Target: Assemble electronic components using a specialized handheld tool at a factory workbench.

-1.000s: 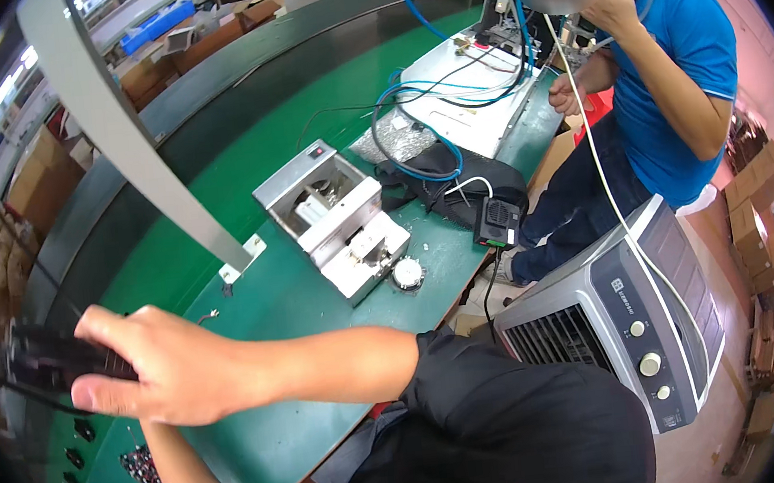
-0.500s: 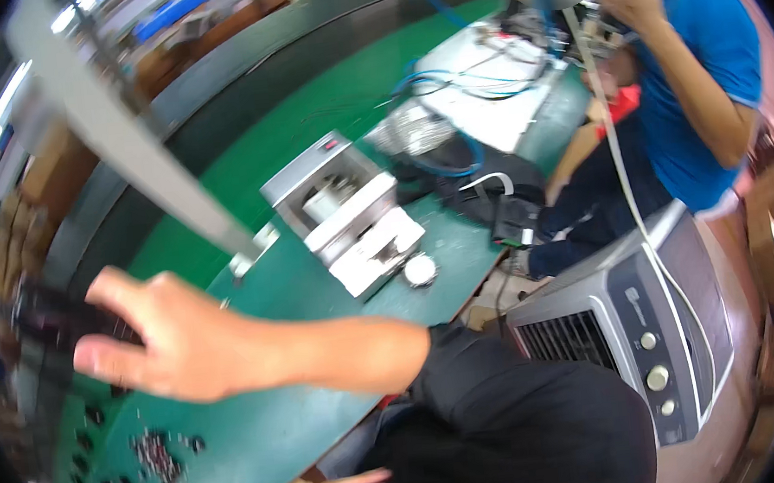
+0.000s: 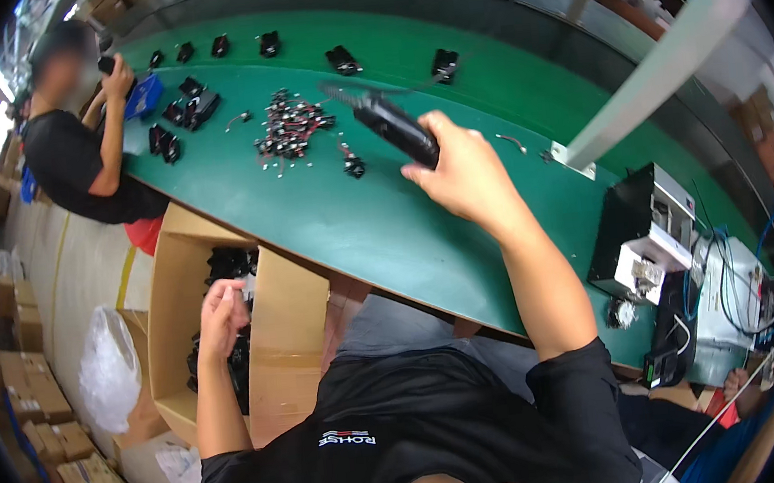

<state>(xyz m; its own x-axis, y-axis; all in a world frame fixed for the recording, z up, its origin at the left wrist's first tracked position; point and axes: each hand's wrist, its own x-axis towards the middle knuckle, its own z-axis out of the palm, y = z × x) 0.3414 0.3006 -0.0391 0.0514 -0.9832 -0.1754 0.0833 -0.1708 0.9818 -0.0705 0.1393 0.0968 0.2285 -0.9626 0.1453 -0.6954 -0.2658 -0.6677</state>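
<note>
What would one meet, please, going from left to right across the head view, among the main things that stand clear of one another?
Large plastic bag → tabletop blue bin → left grip → wire pile → black tool → machine.

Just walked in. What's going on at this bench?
The right hand holds a black cylindrical tool over the green bench. The left hand is at an open cardboard box with black parts in it; I can't tell whether it grips anything. A pile of small wired parts lies on the bench, and black units sit spaced along its far side. At the left, a co-worker holds up something black.
</note>
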